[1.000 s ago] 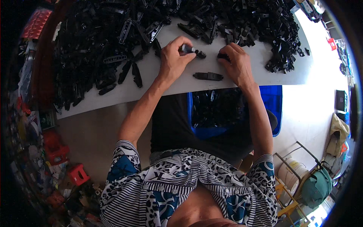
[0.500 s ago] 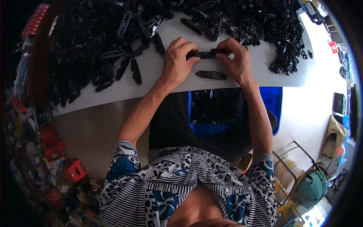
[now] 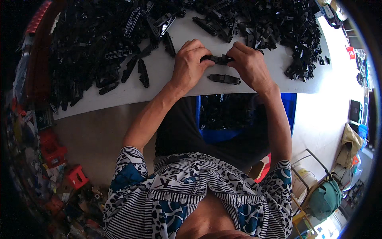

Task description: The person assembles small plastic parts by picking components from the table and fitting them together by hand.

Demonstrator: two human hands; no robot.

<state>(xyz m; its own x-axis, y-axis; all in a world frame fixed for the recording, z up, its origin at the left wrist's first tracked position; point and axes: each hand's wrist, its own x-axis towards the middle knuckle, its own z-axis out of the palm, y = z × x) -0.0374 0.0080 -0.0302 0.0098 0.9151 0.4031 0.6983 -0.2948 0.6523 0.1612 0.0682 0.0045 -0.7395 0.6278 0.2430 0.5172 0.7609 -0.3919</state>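
Fingers (image 3: 207,53) of both hands are closed on one long black part (image 3: 217,59), one hand at each end, held just above the bench (image 3: 159,75). Left hand (image 3: 190,63) wraps the left end, right hand (image 3: 248,65) pinches the right end. Looks like the part is being pressed together or checked; can't tell which, the knuckles hide the joint.

A second part (image 3: 224,79) of the same shape lies flat on the bench just below the held one, between the wrists, touching neither hand. My read: that one is either finished or next in line.

Big heap of black parts (image 3: 99,44) covers the left and far side of the bench, and a smaller heap (image 3: 286,36) sits on the right. A few loose pieces (image 3: 142,73) lie near the left hand.

Blue bin (image 3: 223,119) sits under the bench edge at the person's lap, with dark pieces in it, fill level not clear.

Progress judgement: early to mid. The heaps are large, so most of the work is left.

Red crates (image 3: 53,149) and clutter are on the floor to the left, a green bag (image 3: 325,197) to the right.
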